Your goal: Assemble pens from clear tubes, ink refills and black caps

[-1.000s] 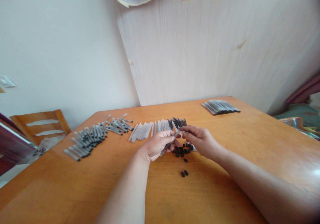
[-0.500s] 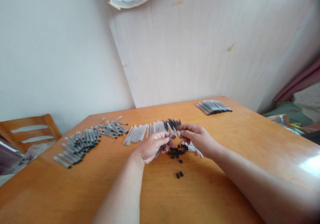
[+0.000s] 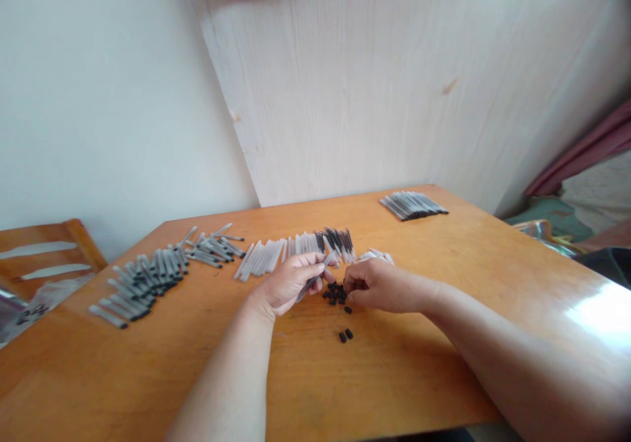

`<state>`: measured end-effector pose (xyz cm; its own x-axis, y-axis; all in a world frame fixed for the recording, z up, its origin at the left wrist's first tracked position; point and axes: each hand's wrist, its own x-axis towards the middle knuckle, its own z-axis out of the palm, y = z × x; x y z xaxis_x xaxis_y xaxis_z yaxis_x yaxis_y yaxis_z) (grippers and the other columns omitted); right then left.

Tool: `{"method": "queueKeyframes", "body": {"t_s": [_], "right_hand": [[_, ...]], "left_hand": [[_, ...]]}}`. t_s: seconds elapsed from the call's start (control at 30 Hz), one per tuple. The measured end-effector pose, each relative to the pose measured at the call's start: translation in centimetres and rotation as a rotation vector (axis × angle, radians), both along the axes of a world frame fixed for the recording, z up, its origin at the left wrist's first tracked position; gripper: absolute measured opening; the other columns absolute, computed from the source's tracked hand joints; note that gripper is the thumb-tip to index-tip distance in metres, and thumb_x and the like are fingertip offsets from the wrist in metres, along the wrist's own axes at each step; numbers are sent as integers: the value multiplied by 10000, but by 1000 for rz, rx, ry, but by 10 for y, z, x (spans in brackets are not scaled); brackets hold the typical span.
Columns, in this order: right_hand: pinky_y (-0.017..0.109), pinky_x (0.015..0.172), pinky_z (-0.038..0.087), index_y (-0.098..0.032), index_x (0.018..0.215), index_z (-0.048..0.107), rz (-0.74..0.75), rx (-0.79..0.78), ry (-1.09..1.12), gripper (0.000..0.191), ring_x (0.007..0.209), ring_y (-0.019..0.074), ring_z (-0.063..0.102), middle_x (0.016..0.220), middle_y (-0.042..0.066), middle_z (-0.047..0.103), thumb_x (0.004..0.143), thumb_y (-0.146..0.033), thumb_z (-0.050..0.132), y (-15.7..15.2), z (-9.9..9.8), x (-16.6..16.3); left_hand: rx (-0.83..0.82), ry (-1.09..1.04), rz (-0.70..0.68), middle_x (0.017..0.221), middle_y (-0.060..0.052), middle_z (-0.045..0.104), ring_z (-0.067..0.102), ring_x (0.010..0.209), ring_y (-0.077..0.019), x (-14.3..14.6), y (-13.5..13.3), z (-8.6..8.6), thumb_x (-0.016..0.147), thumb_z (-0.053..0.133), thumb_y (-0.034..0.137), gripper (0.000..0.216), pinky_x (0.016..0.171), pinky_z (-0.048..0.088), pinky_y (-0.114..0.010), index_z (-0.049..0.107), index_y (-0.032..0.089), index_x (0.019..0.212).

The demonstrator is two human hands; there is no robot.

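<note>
My left hand (image 3: pixel 288 284) is closed around a thin grey pen tube (image 3: pixel 315 277) that points up and to the right. My right hand (image 3: pixel 377 285) is lowered, its fingers curled down over a small heap of black caps (image 3: pixel 336 294) on the wooden table (image 3: pixel 473 277). What its fingertips pinch, if anything, is hidden. Two loose black caps (image 3: pixel 345 335) lie a little nearer to me. Just behind my hands runs a row of clear tubes (image 3: pixel 290 251), some with dark ends.
A pile of grey tubes with black caps (image 3: pixel 140 279) lies at the left, with more loose tubes (image 3: pixel 214 248) behind it. A dark bundle of tubes (image 3: pixel 411 204) sits at the far right. A wooden chair (image 3: pixel 46 248) stands at the left; a pale wooden board (image 3: pixel 374 87) leans behind.
My right hand has dropped from the tip of the tube down onto the heap of black caps. The left hand keeps the tube. The view has shifted rightwards.
</note>
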<state>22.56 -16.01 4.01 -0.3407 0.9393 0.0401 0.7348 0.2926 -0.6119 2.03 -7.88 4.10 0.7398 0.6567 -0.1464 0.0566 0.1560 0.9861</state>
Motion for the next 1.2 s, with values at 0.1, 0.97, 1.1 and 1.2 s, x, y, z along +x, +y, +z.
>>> {"method": "queueKeyframes", "body": {"t_s": [0.1,0.97,1.1,1.2], "right_hand": [[222,521,278,-195,731,633,50,25,-89,57,580,103,486,651,-20,605,727,-212,579,-5,0,-7],[214,521,372,-160,883,615,-234,-65,722,171,586,95,511,662,-14,588,756,-271,645,10,6,7],[217,527,370,-157,909,637,-264,-84,739,183,594,96,515,671,-12,600,757,-258,627,10,6,6],[230,564,387,-158,899,634,-246,-45,727,173,627,101,522,732,-1,617,751,-248,627,11,4,5]], "left_hand": [[0,5,0,835,-75,662,508,604,-83,-1,1,0,809,634,299,320,545,313,-213,646,113,1069],[-12,30,-113,862,-78,665,501,620,-86,-2,-1,-1,834,614,317,289,570,296,-231,641,136,1058],[0,29,-124,861,-83,667,509,626,-92,-2,-1,-1,830,622,323,305,572,296,-232,644,136,1070],[5,23,-132,859,-85,668,513,625,-96,-2,-1,-1,825,631,336,320,568,295,-233,644,136,1074]]}}
